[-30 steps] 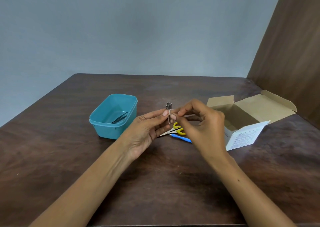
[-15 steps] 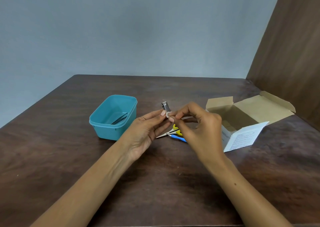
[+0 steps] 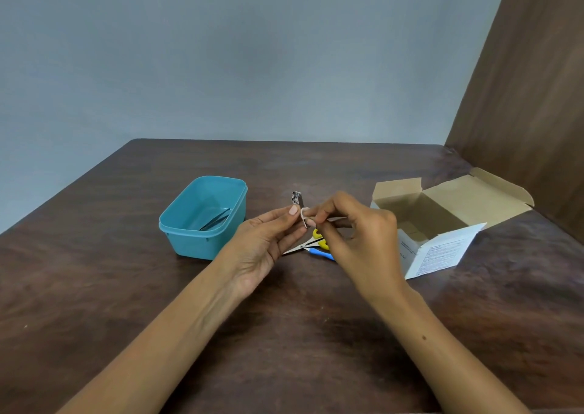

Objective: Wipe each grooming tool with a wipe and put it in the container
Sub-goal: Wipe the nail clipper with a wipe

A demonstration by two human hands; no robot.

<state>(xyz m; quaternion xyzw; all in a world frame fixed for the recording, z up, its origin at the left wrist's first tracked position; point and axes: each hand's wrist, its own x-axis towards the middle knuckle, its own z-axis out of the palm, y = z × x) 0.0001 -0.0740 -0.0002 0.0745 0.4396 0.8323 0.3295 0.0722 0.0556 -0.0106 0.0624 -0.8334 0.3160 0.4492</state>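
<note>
My left hand point(image 3: 264, 243) pinches a small metal nail clipper point(image 3: 298, 199) upright above the table, its top end sticking up past the fingertips. My right hand point(image 3: 354, 233) pinches a small white wipe point(image 3: 304, 214) against the clipper's lower part. Under the hands lie small scissors with yellow handles point(image 3: 317, 239) and a blue-handled tool point(image 3: 322, 254), both partly hidden. To the left stands the teal container point(image 3: 177, 224), with dark metal tweezers point(image 3: 216, 219) lying inside it.
An open cardboard box point(image 3: 442, 224) with raised flaps stands to the right of my right hand. A brown wooden panel point(image 3: 531, 97) rises at the far right edge of the dark wooden table point(image 3: 284, 334).
The clipper has turned slightly in my left fingers. My right fingers with the wipe have slid down along it.
</note>
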